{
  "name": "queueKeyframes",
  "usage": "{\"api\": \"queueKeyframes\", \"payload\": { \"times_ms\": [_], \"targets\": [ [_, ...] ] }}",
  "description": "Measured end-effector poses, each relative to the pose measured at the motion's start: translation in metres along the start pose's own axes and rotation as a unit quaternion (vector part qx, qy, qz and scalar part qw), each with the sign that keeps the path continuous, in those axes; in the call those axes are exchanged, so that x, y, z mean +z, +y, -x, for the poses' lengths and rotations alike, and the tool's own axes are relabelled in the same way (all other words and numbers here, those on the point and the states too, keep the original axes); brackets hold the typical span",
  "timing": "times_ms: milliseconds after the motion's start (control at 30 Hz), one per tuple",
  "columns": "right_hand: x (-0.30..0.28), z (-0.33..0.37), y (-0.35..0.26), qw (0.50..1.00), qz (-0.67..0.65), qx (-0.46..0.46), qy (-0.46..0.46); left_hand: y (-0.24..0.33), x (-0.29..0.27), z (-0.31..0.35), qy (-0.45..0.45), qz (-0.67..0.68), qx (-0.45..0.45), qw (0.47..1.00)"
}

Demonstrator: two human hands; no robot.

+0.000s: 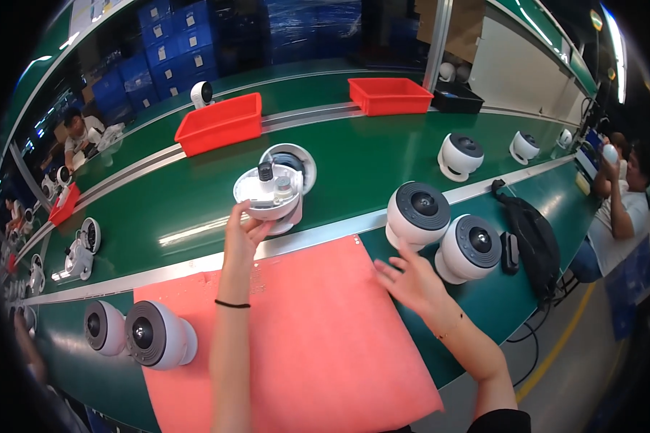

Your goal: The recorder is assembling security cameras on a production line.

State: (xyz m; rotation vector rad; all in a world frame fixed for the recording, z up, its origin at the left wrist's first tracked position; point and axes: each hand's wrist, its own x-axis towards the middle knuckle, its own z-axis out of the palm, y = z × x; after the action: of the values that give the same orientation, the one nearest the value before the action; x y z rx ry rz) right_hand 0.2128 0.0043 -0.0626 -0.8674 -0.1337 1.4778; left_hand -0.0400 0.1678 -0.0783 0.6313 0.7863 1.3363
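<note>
Over the green conveyor, beyond the mat's far edge, my left hand point(243, 232) is closed on the lower edge of an opened white security camera point(267, 209). Its round shell is split, showing white inner parts and a small black piece; the other half leans behind it. My right hand point(415, 280) has its fingers apart and nothing in it. It is close to the base of a white camera with a dark grey face point(417, 209); whether a fingertip touches it I cannot tell. A second such camera point(471, 247) stands just right of that one.
A pink mat point(303, 332) covers the bench before me. Two assembled cameras point(148, 333) sit at its left edge. Red bins point(220, 126) stand beyond the conveyor, and further cameras point(460, 156) rest on it. A black bag point(531, 242) lies at right, near a seated person point(625, 206).
</note>
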Motion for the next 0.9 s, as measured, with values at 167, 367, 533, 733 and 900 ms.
{"api": "queueKeyframes", "payload": {
  "times_ms": [167, 367, 533, 733, 900],
  "targets": [
    [0.007, 0.022, -0.003, 0.649, 0.600, -0.443, -0.150, 0.047, 0.015, 0.073, -0.053, -0.120, -0.012, 0.991],
    [0.003, 0.011, -0.015, 0.178, 0.677, -0.707, -0.098, 0.051, 0.025, 0.113, -0.154, -0.152, -0.022, 0.976],
    [-0.019, 0.023, -0.051, 0.206, 0.642, -0.704, -0.221, 0.032, 0.042, 0.129, -0.085, -0.149, -0.025, 0.985],
    [-0.030, 0.052, -0.067, 0.228, 0.616, -0.693, -0.297, 0.022, 0.029, 0.110, -0.148, -0.187, -0.095, 0.966],
    [-0.031, 0.075, -0.050, 0.345, 0.635, -0.566, -0.396, 0.002, 0.006, 0.084, -0.196, -0.309, -0.123, 0.922]
  ]
}}
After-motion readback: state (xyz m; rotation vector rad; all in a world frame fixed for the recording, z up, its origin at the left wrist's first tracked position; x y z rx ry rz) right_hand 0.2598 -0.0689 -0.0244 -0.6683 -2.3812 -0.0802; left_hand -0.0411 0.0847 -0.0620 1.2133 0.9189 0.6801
